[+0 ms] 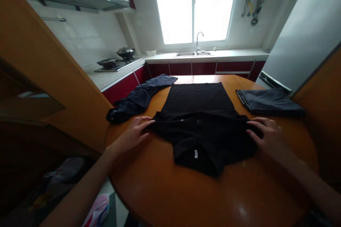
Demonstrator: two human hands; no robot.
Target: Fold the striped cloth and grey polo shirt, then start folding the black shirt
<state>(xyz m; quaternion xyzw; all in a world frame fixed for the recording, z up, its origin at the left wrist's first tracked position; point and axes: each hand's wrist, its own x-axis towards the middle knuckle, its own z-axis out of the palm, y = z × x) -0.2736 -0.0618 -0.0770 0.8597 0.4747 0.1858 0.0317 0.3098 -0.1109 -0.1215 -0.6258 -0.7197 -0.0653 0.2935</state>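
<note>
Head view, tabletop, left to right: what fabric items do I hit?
Loose navy garment → black collared shirt, spread flat → folded dark gray cloth.

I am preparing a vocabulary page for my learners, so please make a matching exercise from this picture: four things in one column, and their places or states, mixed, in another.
Column one:
1. black shirt
2. navy garment
3. dark grey cloth
4. faucet

Column two:
A. folded, on the right side of the table
B. at the sink, below the window
C. spread out between the left hand and the right hand
D. bunched, on the table's left side

Pairs: 1-C, 2-D, 3-A, 4-B
</note>
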